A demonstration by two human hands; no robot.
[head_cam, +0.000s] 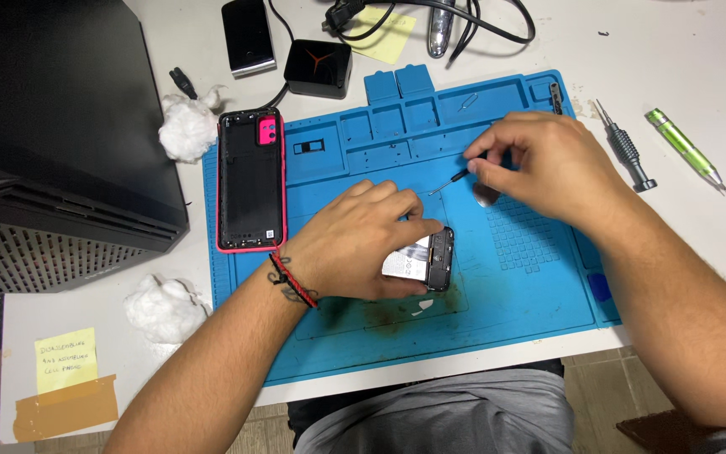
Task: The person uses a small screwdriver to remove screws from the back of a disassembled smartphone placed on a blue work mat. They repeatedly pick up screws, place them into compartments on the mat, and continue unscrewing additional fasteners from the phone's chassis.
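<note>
Left hand (361, 244) lies palm-down near the middle of the blue repair mat (531, 294), fingers closed over an opened phone body (423, 262) and pinning it flat; only the phone's right end shows past the fingertips, with a pale battery face and a dark frame edge. A red and black braided bracelet (289, 282) circles that wrist.

Off the mat's left edge sit 2 white cotton wads, 1 by its upper corner (186, 128) and 1 by its lower corner (164, 309), and beyond them a large black case (60, 126). On the mat's left strip lies a phone back cover (249, 179), inside face up, black with a pink rim and a pink camera block.

Right hand (548, 168) hovers over the mat's upper right area, thumb and fingers pinched narrow on a small precision screwdriver (455, 179) whose thin tip slants down-left toward the phone body without touching it.

Off the mat's right edge, on the white table (699, 67), lie 2 more drivers: a dark grey 1 (625, 148) close to the mat and a green 1 (684, 150) farther out.
</note>
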